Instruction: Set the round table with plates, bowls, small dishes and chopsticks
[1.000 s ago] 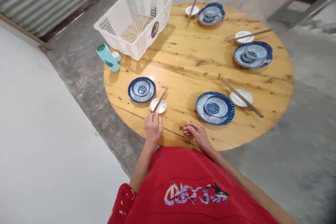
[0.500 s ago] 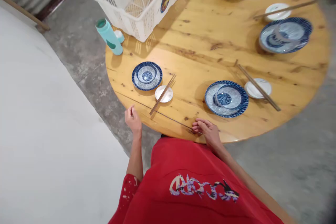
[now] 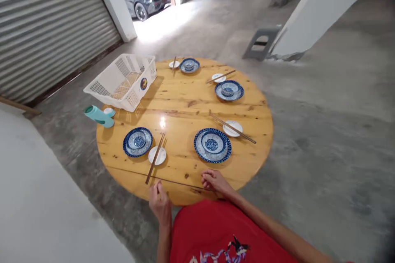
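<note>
My left hand (image 3: 159, 200) hovers at the near edge of the round wooden table (image 3: 182, 121), fingers curled and nothing visible in them. Closest to it are brown chopsticks (image 3: 155, 158) laid across a small white dish (image 3: 162, 155). Left of that dish, a blue-patterned plate (image 3: 125, 148) carries a bowl (image 3: 136, 140). My right hand (image 3: 215, 181) is loosely closed over the front of the table, with no object showing. Just beyond it, another blue plate (image 3: 212, 159) bears a bowl (image 3: 211, 144), beside a white dish (image 3: 237, 124) crossed by chopsticks (image 3: 220, 120).
A white plastic basket (image 3: 131, 100) and a turquoise bottle (image 3: 100, 116) with its cap (image 3: 109, 111) stand at the left. Farther back are two more plates (image 3: 228, 90) (image 3: 189, 65) with bowls. A grey stool (image 3: 262, 43) stands on the floor behind.
The view has tilted up, bringing in the doorway, car and floor beyond. My right hand's fingers have curled in more; the dishes stay where they were.
</note>
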Tool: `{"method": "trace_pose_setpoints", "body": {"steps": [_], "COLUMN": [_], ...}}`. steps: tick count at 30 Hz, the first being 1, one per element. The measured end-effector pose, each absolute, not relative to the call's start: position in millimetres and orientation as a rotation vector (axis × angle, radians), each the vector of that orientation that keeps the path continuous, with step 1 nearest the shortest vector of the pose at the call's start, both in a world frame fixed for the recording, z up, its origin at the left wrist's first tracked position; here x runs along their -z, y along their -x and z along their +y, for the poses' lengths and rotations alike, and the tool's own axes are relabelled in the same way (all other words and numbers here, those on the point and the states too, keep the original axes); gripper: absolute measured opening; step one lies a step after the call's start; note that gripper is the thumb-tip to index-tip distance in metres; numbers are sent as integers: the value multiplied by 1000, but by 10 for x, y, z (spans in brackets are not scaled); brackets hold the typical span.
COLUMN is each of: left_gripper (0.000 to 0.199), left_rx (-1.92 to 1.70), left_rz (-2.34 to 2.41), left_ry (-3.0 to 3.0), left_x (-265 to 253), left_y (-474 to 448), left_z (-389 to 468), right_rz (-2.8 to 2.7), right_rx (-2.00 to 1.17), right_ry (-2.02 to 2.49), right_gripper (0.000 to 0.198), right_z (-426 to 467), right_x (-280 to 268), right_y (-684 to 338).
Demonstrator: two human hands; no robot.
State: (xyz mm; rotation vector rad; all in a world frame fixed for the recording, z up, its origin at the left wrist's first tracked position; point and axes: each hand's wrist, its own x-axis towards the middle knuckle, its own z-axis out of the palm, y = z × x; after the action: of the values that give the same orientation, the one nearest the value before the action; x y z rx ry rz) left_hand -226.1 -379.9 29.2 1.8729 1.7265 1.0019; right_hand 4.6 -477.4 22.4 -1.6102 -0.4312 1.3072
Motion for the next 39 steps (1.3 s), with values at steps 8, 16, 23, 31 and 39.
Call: {"method": "trace_pose_setpoints", "body": {"steps": [8,16,23,31,39], "left_gripper": [31,26,24,28,38], "left_rx": [-735,-616,-617,-477,-302], "left_rz": [1680,1785,1766,1781,1917], "left_ry": [-2018,-1988,-2089,-2137,-1989], "left_x": [-80,107,229,294,202], "left_y": [2230,2401,2259,1927,1858], "left_z": [-4080,-4346,-4271,-4022,-3938], "right_rz": [-207,-172,-194,-109,-181], "right_rx": [-1472,-1360,-1293,-1342,-1346], "right_ry": [1484,1522,1538,1598,1677], "right_gripper": [26,38,53,64,61], "right_z": [-5034,-5278,-5451,-5423,-5443], "right_x": [123,63,145,30,43], "right_y": [-339,-484,-575,-580,-586]}}
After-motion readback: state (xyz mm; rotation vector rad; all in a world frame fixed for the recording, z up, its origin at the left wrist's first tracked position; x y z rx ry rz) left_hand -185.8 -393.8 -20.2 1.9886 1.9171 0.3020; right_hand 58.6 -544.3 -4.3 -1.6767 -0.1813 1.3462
